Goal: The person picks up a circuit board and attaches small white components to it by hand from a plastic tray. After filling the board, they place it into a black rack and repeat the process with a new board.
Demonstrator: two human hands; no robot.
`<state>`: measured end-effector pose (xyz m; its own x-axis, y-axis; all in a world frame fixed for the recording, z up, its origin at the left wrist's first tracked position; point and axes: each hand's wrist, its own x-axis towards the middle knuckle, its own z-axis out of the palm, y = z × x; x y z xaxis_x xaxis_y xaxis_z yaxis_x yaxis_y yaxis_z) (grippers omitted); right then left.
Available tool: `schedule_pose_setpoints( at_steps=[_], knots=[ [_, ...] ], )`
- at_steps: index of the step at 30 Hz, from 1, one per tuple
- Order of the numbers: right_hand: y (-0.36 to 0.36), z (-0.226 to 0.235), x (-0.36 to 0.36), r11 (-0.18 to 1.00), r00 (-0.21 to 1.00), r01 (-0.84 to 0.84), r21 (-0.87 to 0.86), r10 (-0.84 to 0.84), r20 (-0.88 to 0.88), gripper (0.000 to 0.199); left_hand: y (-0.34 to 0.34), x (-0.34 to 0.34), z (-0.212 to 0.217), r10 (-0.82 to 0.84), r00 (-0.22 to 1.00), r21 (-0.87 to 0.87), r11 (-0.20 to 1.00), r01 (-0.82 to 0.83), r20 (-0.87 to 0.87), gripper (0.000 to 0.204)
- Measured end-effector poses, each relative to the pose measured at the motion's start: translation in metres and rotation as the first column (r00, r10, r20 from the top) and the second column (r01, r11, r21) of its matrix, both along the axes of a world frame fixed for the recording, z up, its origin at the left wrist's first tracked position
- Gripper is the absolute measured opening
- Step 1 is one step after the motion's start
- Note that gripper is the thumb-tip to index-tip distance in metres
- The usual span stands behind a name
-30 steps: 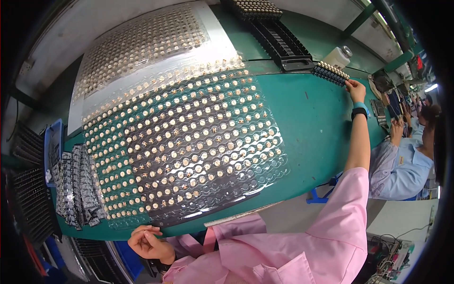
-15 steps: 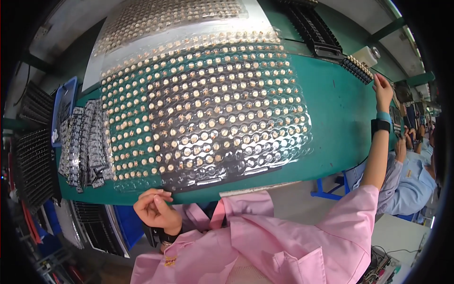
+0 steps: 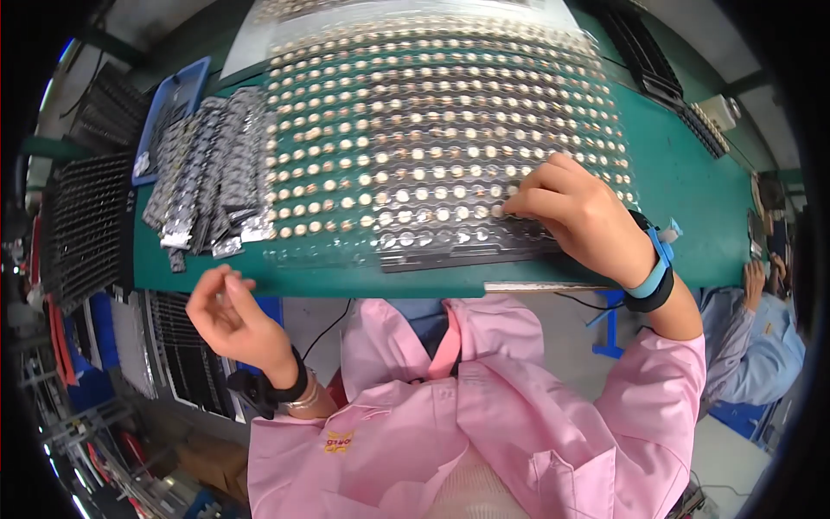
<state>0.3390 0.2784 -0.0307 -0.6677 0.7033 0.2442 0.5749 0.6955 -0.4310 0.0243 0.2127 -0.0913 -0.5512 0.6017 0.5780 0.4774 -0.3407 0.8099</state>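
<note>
A clear plastic blister tray (image 3: pixel 328 255) with rows of round pockets lies on the green table. Most pockets hold small round cream-coloured parts (image 3: pixel 418 153). My right hand (image 3: pixel 588 216) reaches over the tray's near right portion, thumb and fingers pinched together low on the pockets. Whatever lies between those fingertips is too small to make out. Off the table's front edge, at the left, hovers my left hand (image 3: pixel 238 320), its fingers loosely curled and apart, with nothing visible in them. A dark panel (image 3: pixel 484 257) shows under the tray's middle and right.
Left of the tray lies a pile of dark strips in silvery wrapping (image 3: pixel 212 164), beside a blue bin (image 3: pixel 147 156). Black racks (image 3: pixel 86 225) stand at the far left. A black row of parts (image 3: pixel 705 130) sits far right, where a co-worker in light blue (image 3: pixel 761 346) sits.
My right hand has come from the black row at the far right back to the tray. My left hand has shifted left, its fingers loosened. The view has turned.
</note>
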Motion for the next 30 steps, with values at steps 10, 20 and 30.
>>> schedule_pose_setpoints(
  at_steps=[10,20,30],
  knots=[
    [0.002,-0.004,-0.025,0.991,0.985,-0.075,0.111,0.056,0.165,0.025,0.035,-0.086,0.023,0.269,0.772,-0.103,0.913,-0.395,-0.575,0.036],
    [-0.003,-0.008,-0.027,0.991,0.986,-0.019,0.132,-0.003,0.169,0.020,0.050,-0.087,0.039,0.191,0.545,-0.132,0.857,-0.498,-0.816,0.041],
    [-0.005,-0.010,-0.027,0.993,0.983,-0.025,0.119,0.003,0.183,0.017,0.054,-0.076,0.053,0.094,0.539,-0.183,0.880,-0.438,-0.837,0.032]
  ],
)
